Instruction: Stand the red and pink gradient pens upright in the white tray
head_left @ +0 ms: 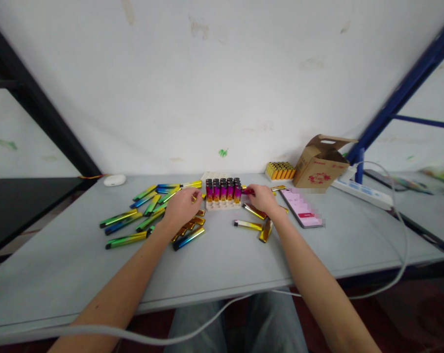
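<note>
A white holder [224, 205] in the middle of the table has rows of upright shiny purple-and-orange tubes [224, 191] with black tops. My right hand [262, 197], at the holder's right side, is closed on a purple tube [247, 191], which lies roughly level with its end close to the rows. My left hand [183, 206] is at the holder's left side, its fingers pinched together. What it holds, if anything, is too small to tell. Under and around this hand lie loose green, blue and gold tubes [124, 239]. A few gold tubes [248, 225] lie below my right hand.
A phone [303, 208] with a pink screen lies to the right. Behind it are a holder of yellow-orange tubes [280, 170], an open cardboard box [319, 164] and a power strip [365, 193]. A white case [114, 180] sits back left. A white cable [406, 245] crosses the table's front.
</note>
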Demonstrator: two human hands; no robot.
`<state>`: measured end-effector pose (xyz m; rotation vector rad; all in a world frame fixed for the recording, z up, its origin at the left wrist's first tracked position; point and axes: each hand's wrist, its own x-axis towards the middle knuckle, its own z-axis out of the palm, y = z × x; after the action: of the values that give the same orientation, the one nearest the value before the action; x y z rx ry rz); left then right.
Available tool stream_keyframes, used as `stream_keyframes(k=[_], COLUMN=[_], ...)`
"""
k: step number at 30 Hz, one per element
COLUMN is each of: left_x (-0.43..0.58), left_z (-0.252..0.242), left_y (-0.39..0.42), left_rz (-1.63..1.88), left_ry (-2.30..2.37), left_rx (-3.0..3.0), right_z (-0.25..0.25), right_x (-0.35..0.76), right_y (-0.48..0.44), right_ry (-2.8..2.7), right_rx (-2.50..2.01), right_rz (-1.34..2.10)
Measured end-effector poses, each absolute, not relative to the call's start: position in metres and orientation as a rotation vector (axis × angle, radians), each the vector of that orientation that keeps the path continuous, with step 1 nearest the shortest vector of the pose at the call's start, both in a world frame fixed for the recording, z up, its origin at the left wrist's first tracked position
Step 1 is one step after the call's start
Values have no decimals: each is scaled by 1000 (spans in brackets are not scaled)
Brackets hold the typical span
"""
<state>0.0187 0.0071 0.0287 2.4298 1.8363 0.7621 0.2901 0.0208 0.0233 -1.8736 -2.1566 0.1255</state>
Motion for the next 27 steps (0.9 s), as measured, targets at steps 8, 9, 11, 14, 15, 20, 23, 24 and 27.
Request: stream_keyframes(k=[8, 9, 11, 14, 15, 20, 23, 24, 27], left_x=[19, 19, 19, 19, 19, 19, 19, 19, 18], left_z=[29, 29, 29, 30, 30, 29, 28, 28, 27], left_y=[7, 7, 7, 7, 7, 7, 7, 7, 7], left_rz=[789, 793, 794, 787, 785, 778, 786, 789, 801], left_ry=[1814, 1810, 1806, 1799, 1801, 1806, 1798, 1800, 1798], left_rx=[2436, 2435, 2433, 2448, 2450, 2444, 2431, 2424, 2425], right_z=[16, 16, 19, 29, 33, 49, 55, 57, 60], right_x=[296, 294, 291, 287, 286, 283, 280, 279, 276], right_y=[36, 38, 40, 37, 35, 21, 13, 11, 7], right_ry=[-1626, -1541, -1350, -1096, -1050, -1021, -1021, -1012, -966], right_rx=[-1504, -1453, -1363, -1256, -1229, -1078, -967, -928, -829], right_rz=[347, 423, 627, 923, 993, 1152, 1252, 1292, 1409])
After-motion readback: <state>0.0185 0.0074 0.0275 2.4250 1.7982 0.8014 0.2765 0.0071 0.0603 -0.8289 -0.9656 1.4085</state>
